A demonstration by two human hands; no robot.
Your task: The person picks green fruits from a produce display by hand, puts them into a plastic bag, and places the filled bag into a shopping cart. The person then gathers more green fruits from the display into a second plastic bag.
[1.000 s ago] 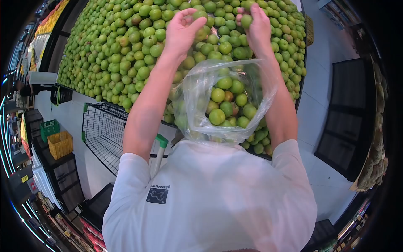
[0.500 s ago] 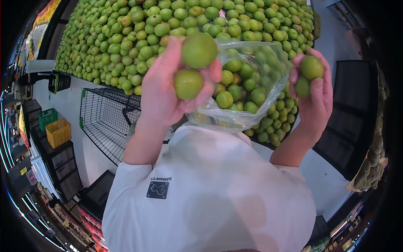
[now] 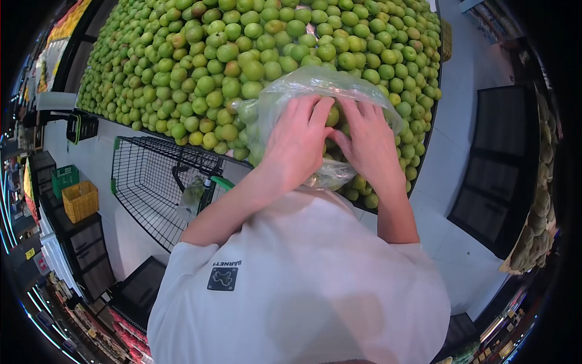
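Both hands reach into the mouth of a clear plastic bag [image 3: 291, 85] that rests on a heap of green plums [image 3: 206, 85]. My left hand [image 3: 300, 142] is closed, its fingers curled downward inside the bag. Beside it, my right hand [image 3: 373, 142] is curled the same way, the two thumbs close together. A green plum [image 3: 333, 116] shows between them. The fingertips and most of what they grip are hidden by the hands and the bag's film.
A black wire shopping cart [image 3: 151, 176] with a green handle stands to the left of the heap. Farther left are a yellow basket [image 3: 80, 201] and a green basket [image 3: 65, 179]. A dark display stand [image 3: 494, 164] is on the right.
Both hands have come down and inward into the bag. The plums held up in each hand half a second ago are now mostly out of sight.
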